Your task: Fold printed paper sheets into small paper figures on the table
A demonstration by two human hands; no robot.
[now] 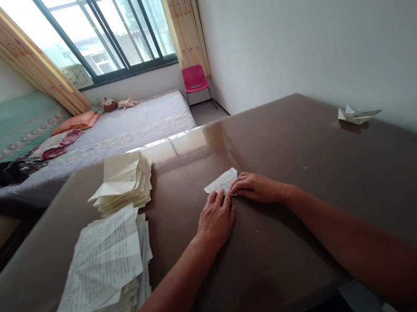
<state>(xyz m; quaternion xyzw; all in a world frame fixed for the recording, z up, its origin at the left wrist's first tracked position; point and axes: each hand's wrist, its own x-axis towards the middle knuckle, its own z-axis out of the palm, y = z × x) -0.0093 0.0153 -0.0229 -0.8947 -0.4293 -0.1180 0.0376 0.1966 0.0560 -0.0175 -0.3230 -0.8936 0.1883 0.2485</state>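
Note:
A small folded sheet of printed paper (221, 181) lies on the brown table in front of me. My left hand (216, 217) presses on its near edge with the fingertips, palm low over the tabletop. From the right, my right hand (257, 187) pinches the paper's near right corner, its fingers bent together. The two hands' fingertips almost meet at the paper. Part of the lower edge of the sheet is hidden under the fingers.
Left of my arm lies a stack of creased printed sheets (97, 254), with a stack of cream paper (124, 180) behind it. A folded paper boat (355, 115) stands at the table's right. Beyond the table (289, 137) are a bed (153, 114) and a pink chair (195, 79).

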